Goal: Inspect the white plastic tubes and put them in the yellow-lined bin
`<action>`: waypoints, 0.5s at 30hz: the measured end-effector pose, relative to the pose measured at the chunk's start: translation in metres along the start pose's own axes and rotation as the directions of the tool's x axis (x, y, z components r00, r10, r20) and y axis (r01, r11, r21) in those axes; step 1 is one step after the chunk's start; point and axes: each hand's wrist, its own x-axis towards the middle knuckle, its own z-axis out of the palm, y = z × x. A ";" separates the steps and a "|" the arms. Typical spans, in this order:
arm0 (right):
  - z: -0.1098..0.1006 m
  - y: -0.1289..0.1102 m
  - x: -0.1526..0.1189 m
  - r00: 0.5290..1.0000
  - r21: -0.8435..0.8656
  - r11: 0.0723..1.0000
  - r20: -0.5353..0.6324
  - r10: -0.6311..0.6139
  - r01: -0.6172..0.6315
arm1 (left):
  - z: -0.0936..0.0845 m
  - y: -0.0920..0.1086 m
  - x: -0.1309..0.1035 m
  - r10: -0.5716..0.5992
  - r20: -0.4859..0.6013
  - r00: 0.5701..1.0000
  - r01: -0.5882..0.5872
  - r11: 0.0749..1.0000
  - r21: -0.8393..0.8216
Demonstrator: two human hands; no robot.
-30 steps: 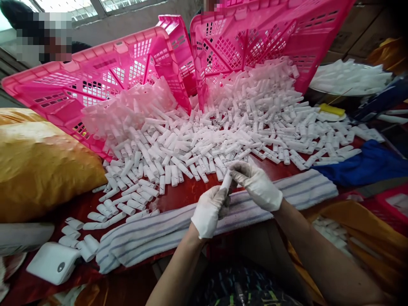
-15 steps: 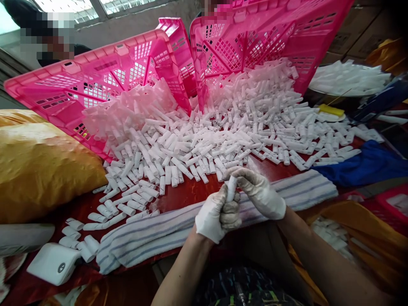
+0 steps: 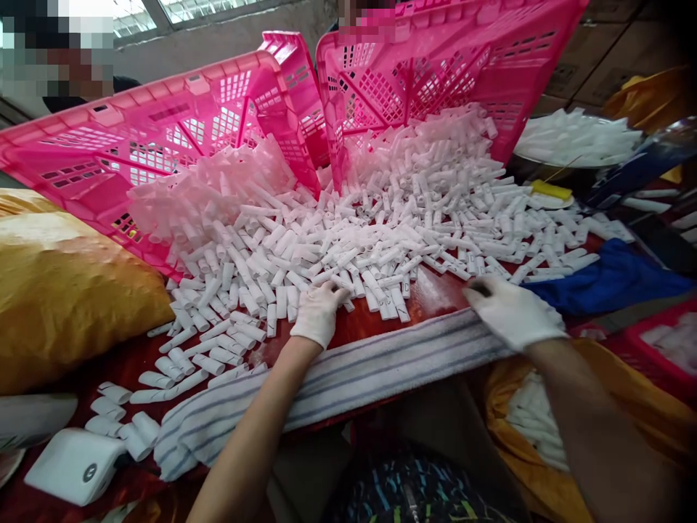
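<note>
Short white plastic tubes (image 3: 348, 254), some with dark printed marks, lie in a large heap before me. My left hand (image 3: 317, 311), in a white glove with greyed fingertips, reaches to the heap's near edge. Its fingers are bent and closed over a white tube (image 3: 347, 301) there, partly hidden by them. My right hand (image 3: 509, 309), gloved the same way, is to the right, above the far edge of a striped towel (image 3: 348, 388). Its fingers curl together close to the nearest tubes; whatever they hold, if anything, is hidden.
Two tilted pink baskets (image 3: 179, 109) (image 3: 435, 65) stand behind the heap. A yellow sack (image 3: 70, 298) and a white device (image 3: 76, 465) are at left. Blue cloth (image 3: 610, 280), a bowl of tubes (image 3: 577, 142) and an orange bag (image 3: 621, 407) are at right. People are behind.
My hands were together over the towel around one white tube. They have parted: the left moved left to the heap, the right moved right. The tube no longer shows between them.
</note>
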 end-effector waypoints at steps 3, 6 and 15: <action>0.035 -0.055 0.038 0.999 0.005 1.000 0.035 0.010 -0.010 | 0.010 0.010 0.007 0.048 0.061 0.997 -0.050 0.998 0.024; 0.059 -0.082 0.063 0.997 -0.061 0.998 0.081 -0.003 0.008 | 0.020 0.013 0.004 0.030 0.081 0.996 -0.030 1.000 -0.004; 0.048 -0.078 0.018 0.989 0.673 0.729 -0.022 -0.145 0.122 | 0.022 0.035 -0.024 -0.341 -0.069 0.938 0.081 0.405 -0.911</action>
